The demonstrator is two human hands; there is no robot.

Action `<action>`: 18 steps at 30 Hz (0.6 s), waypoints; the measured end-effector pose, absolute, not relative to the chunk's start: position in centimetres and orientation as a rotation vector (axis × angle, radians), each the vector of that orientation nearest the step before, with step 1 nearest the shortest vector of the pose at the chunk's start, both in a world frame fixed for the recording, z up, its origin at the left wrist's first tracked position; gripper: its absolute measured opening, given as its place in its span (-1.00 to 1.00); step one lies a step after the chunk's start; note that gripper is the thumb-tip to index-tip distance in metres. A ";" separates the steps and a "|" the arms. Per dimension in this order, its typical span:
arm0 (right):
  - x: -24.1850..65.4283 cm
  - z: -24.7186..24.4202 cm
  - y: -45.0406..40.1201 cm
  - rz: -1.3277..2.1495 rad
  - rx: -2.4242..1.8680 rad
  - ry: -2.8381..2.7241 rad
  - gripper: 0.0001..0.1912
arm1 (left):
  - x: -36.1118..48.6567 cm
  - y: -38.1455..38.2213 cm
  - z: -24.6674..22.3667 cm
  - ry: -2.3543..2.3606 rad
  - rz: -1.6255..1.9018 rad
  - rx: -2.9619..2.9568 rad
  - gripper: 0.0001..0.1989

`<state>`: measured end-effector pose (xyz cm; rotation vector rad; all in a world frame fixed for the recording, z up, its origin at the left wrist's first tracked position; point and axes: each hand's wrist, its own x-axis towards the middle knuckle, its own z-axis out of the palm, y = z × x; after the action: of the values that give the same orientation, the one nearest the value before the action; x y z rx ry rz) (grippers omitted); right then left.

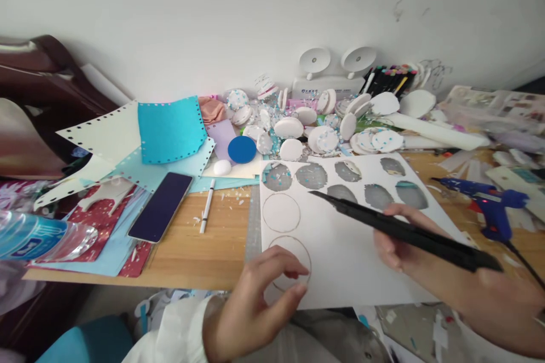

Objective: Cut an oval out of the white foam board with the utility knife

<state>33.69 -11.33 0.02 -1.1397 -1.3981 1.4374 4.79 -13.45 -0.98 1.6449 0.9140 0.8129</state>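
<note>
My right hand grips a black utility knife, its tip pointing left above a white foam sheet. Several round holes are cut through the sheet's upper part. Two drawn circles show on its left side, an upper one and a lower one partly covered by my left hand. That hand is over the sheet's lower left, thumb and fingers bent and apart, with nothing between them. A grey cutting mat shows along the sheet's left edge.
Many white discs, some blue-dotted, are heaped behind the sheet. A blue disc, white pen, phone and coloured sheets are to the left, with a bottle. A blue glue gun lies right.
</note>
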 end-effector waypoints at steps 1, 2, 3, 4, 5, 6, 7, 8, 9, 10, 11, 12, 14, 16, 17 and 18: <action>32.7 -0.2 -11.7 1.553 -0.978 -1.374 -0.25 | 5.3 -13.6 -1.2 0.886 0.824 1.477 -0.74; 31.7 -0.4 -12.1 1.645 -0.886 -1.356 -0.26 | 5.9 -13.8 -1.3 0.846 0.816 1.323 -0.65; 30.7 -0.5 -12.6 1.760 -0.879 -1.362 -0.24 | 6.6 -13.9 -1.5 0.808 0.811 1.201 -0.59; 29.6 -0.6 -13.0 1.863 -0.819 -1.383 -0.22 | 7.2 -13.9 -1.6 0.788 0.808 1.113 -0.55; 28.7 -0.6 -13.4 1.943 -0.780 -1.388 -0.21 | 7.7 -14.0 -1.7 0.790 0.815 1.049 -0.53; 27.9 -0.6 -13.7 1.990 -0.727 -1.398 -0.21 | 8.2 -14.0 -1.8 0.807 0.830 1.006 -0.53; 27.2 -0.6 -14.0 2.008 -0.658 -1.410 -0.21 | 8.5 -14.1 -1.9 0.832 0.846 0.975 -0.54; 26.7 -0.6 -14.1 2.015 -0.604 -1.422 -0.22 | 8.6 -14.2 -2.0 0.853 0.863 0.946 -0.55; 26.3 -0.7 -14.1 2.015 -0.559 -1.434 -0.23 | 8.7 -14.2 -2.1 0.862 0.872 0.922 -0.56; 26.0 -0.8 -14.0 2.019 -0.531 -1.448 -0.26 | 8.7 -14.3 -2.3 0.862 0.879 0.902 -0.57; 25.9 -0.9 -13.9 2.027 -0.520 -1.462 -0.30 | 8.6 -14.5 -2.5 0.853 0.885 0.882 -0.59; 25.8 -1.1 -13.8 2.036 -0.517 -1.470 -0.35 | 8.5 -14.6 -2.7 0.835 0.891 0.856 -0.60; 25.8 -1.3 -13.8 2.040 -0.531 -1.470 -0.41 | 8.4 -14.7 -3.0 0.780 0.898 0.798 -0.62; 25.8 -1.4 -13.9 2.040 -0.564 -1.456 -0.42 | 8.4 -14.7 -3.1 0.723 0.910 0.719 -0.61; 25.9 -1.5 -14.1 2.042 -0.588 -1.450 -0.42 | 8.5 -14.7 -3.0 0.696 0.914 0.671 -0.62; 25.9 -1.6 -14.3 2.045 -0.608 -1.444 -0.42 | 8.6 -14.6 -2.8 0.676 0.921 0.619 -0.63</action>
<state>25.90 -14.29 -1.60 -0.6075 -1.4440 2.0448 8.56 -14.56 -2.81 0.6195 0.6760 0.9212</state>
